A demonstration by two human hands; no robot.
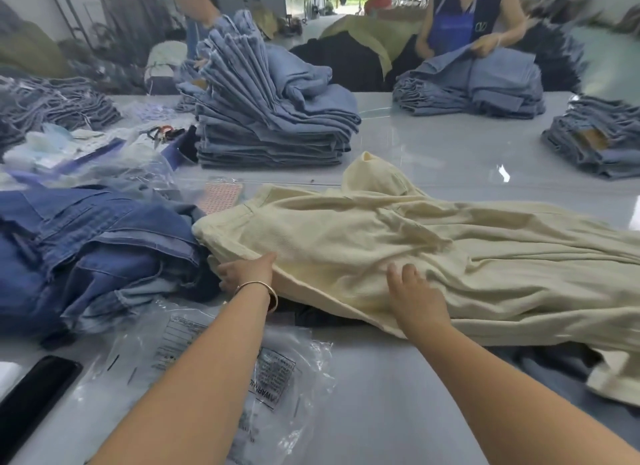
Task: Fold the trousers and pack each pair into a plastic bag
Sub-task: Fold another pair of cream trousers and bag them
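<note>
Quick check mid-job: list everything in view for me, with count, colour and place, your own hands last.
cream trousers: one, spread across table centre
dark blue jeans: heap, left
light blue folded jeans stack: one tall, centre back; others far right and far left
plastic bags: clear, printed warning, near edge
scissors: one, left back
phone: one, black, bottom left
other worker: one, blue apron, back right
left hand: bangle on wrist, at trousers' waist edge
right hand: flat on trousers

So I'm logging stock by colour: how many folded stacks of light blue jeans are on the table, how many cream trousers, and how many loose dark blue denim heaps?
Light blue jeans stacks: 3
Cream trousers: 1
Dark blue denim heap: 1
Total: 5
</note>
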